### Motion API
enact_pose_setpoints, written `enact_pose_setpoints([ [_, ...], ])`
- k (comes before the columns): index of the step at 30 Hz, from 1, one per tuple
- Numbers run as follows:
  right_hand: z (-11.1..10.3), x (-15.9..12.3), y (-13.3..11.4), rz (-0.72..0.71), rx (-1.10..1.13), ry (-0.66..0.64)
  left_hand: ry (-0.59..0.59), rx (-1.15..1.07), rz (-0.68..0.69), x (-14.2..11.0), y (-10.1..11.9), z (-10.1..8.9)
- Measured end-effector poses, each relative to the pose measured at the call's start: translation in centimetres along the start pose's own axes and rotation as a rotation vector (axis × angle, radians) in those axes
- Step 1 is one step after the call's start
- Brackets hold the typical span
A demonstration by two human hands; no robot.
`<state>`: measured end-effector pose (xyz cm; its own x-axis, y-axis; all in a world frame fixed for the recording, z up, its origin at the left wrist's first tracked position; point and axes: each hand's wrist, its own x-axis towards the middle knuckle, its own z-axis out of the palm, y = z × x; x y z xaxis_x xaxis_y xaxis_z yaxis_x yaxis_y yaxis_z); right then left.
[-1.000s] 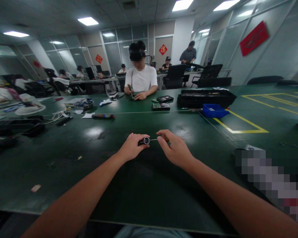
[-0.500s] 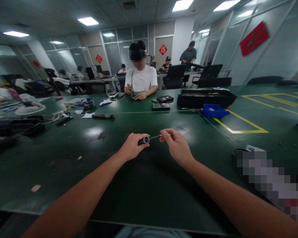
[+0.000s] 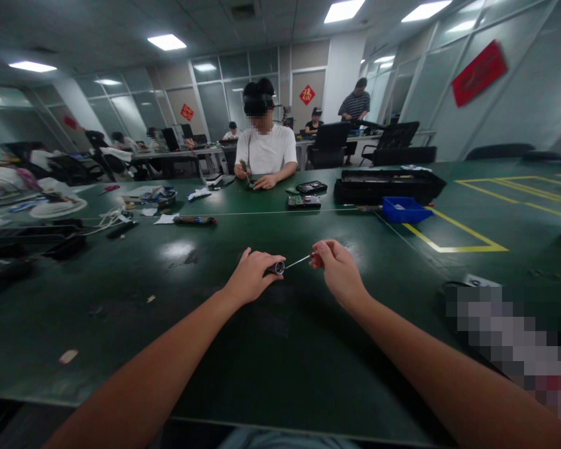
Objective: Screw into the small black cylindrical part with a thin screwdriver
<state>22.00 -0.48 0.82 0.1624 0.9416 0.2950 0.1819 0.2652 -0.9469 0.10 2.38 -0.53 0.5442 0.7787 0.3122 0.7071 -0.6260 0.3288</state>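
My left hand (image 3: pixel 252 275) is closed around a dark cylinder (image 3: pixel 277 268) with a metallic ring at its open end, which faces right and toward me. Pinched between thumb and fingers of my right hand (image 3: pixel 339 269) is a thin screwdriver (image 3: pixel 298 261) with a red handle, mostly covered by the fingers. Its shiny shaft slants down to the left, and the tip is close by the cylinder's ringed end; whether they touch I cannot tell. Both hands are held over the middle of the green table (image 3: pixel 243 374).
Across the table a person in a white shirt (image 3: pixel 268 149) works on a small part. Circuit-board drives (image 3: pixel 303 201), a black tray (image 3: pixel 388 185) and a blue bin (image 3: pixel 406 209) lie ahead. At left are a dark pen-shaped tool (image 3: pixel 195 220) and cables (image 3: pixel 110 218).
My right hand has shifted slightly right and up, drawing the screwdriver away from the cylinder's end. The cylinder has turned a little and moved slightly right in my left hand.
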Motion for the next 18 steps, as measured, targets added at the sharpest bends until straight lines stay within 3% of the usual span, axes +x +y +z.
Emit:
enact_pose_setpoints([
  [6,0.3,-1.2,-1.7,-0.089,-0.065,-0.04,0.029,-0.044,-0.009,-0.1,-0.2,0.0],
  [18,0.4,-1.7,-1.6,-0.214,-0.238,-0.176,0.106,-0.115,0.035,-0.2,-0.4,0.0],
])
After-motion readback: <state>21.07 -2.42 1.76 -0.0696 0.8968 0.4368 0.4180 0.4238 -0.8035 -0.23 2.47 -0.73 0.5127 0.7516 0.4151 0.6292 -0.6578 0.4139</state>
